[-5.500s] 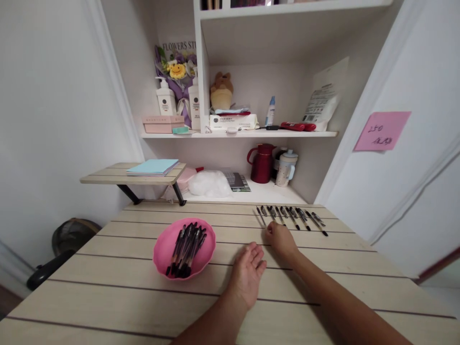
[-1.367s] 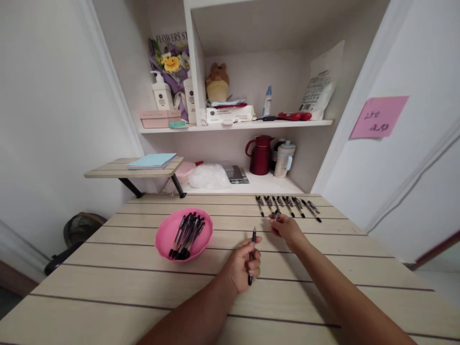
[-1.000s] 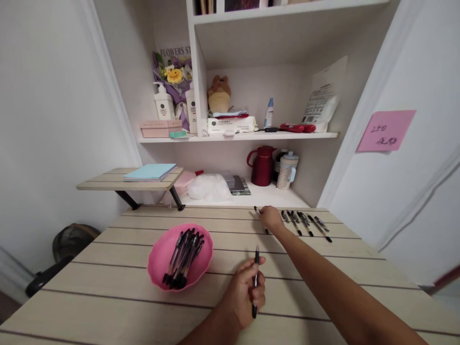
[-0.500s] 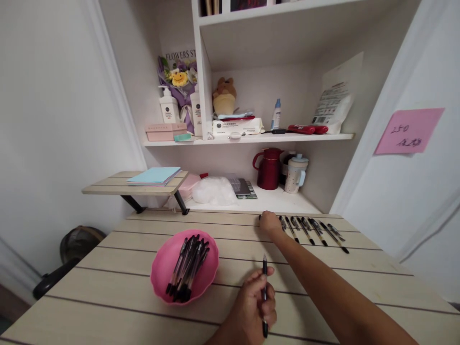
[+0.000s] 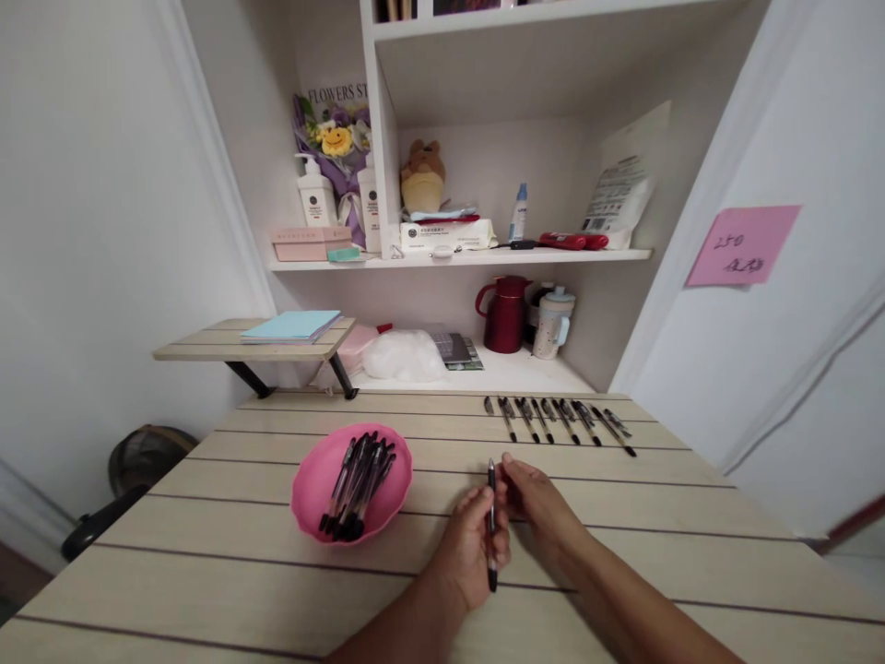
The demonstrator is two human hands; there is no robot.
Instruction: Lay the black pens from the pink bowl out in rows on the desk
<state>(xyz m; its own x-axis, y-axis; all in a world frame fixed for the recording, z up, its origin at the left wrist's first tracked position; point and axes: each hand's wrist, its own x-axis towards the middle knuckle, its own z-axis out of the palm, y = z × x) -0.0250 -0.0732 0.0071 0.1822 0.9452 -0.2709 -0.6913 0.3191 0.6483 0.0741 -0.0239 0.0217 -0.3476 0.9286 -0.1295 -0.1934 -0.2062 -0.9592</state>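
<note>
The left grip [image 5: 476, 546] is closed around a slim black pen [image 5: 491, 480]. It holds the pen roughly upright just above the counter, with the fingers wrapped round the lower half and both ends sticking out of the fist. The right grip [image 5: 531, 498] sits just right of it, its curled fingertips [image 5: 507, 472] meeting the pen's upper part. Whether they actually pinch the pen cannot be told. Both hands hover over the near middle of the pale wooden slatted counter [image 5: 207, 553].

Just left of the hands stands a round pink plastic bowl [image 5: 308, 475] with a bundle of black pens [image 5: 356, 484] lying in it. Farther away, to the right, a row of black pens [image 5: 553, 420] lies side by side near the counter's far edge. Beyond that edge a dark red jug [image 5: 504, 315] stands on a white shelf, and a pink paper note [image 5: 743, 244] is stuck on the right wall.
</note>
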